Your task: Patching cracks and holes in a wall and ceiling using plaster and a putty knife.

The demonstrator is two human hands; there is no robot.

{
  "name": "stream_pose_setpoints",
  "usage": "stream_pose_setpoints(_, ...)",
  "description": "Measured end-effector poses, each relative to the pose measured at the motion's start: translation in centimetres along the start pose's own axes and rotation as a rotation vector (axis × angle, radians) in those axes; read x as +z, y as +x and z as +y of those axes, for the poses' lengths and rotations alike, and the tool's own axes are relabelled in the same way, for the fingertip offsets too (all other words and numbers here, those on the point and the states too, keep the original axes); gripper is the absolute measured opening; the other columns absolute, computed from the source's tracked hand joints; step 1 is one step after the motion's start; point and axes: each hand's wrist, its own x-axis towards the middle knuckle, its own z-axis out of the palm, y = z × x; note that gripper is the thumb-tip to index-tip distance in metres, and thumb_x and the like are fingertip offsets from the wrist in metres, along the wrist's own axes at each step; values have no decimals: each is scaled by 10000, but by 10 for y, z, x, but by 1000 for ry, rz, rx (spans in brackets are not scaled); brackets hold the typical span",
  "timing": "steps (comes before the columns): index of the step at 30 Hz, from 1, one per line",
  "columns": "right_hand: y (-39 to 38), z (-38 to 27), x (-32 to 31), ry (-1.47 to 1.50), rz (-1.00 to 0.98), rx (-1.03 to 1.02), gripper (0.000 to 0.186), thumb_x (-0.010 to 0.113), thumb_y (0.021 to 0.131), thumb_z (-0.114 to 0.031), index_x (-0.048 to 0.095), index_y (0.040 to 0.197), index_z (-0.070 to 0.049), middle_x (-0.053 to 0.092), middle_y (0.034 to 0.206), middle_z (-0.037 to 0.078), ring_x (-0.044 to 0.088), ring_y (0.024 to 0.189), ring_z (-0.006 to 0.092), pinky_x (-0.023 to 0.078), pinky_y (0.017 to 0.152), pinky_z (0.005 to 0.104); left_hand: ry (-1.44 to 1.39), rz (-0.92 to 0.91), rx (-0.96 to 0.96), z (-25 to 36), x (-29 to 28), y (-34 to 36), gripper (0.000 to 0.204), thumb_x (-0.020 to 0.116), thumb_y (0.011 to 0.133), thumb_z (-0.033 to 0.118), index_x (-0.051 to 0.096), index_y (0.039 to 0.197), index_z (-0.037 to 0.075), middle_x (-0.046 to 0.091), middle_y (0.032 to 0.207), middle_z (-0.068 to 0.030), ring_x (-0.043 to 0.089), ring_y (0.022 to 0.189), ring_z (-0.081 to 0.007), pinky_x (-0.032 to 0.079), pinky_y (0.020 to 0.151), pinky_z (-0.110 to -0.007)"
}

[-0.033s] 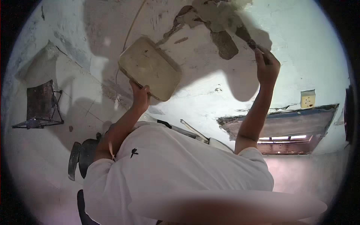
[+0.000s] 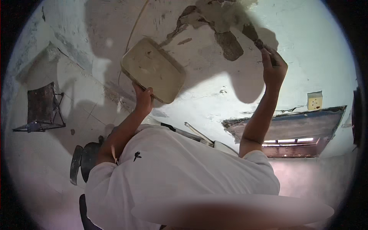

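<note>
A tan rectangular plastic tray [image 2: 151, 71] is gripped at its lower left edge by my left hand [image 2: 142, 97], fingers closed on it. My right hand [image 2: 273, 69] is closed on the handle of a putty knife [image 2: 250, 32], whose blade is at a wet grey patch [image 2: 234, 17] on the cracked white wall surface [image 2: 207, 65]. A darker chipped patch [image 2: 229, 46] lies just left of the blade, with flaking and cracks around it. My raised forearms cast shadows on the surface.
A dark metal-framed stand [image 2: 40, 103] is at the left, with black rounded objects [image 2: 88, 161] below it. A pale rod [image 2: 197, 132] shows past my shirt. At the right are a cream socket box [image 2: 314, 101] and a recessed window [image 2: 295, 142] with broken edges. A cable [image 2: 134, 27] crosses the surface.
My right hand and the putty knife have shifted very slightly to the right. My left hand and the tray stay in place.
</note>
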Motion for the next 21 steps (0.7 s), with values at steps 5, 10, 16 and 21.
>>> stream_pose_setpoints(5,-2,2,54,88,100,-15,233,669,893,-135,695,1069,15,573,670,-32,461,611,44,375,557,207,-125,105,-77,4,5,-4,778,477,748,-74,157,1403,197,324,1316,-92,414,1175,-218,430,935,-335)
stream_pose_setpoints(10,-28,15,59,56,23,2,244,668,891,-135,687,1066,35,578,661,-24,463,601,42,373,548,211,-74,87,-54,4,4,0,800,492,723,-51,160,1405,204,326,1318,-95,385,1219,-249,389,1010,-387)
stream_pose_setpoints(16,-29,-4,53,292,137,162,235,664,888,-103,682,1075,38,556,648,-35,443,583,10,315,516,182,-83,67,-29,2,2,-1,794,483,697,-75,183,1385,184,332,1276,-98,385,1193,-245,390,1002,-383)
stream_pose_setpoints(21,-20,-11,107,415,203,24,231,636,904,-130,690,1055,36,594,699,-11,479,605,37,365,530,209,-107,25,32,-7,-2,4,751,479,718,-84,194,1368,162,341,1245,-93,415,1153,-223,434,927,-352)
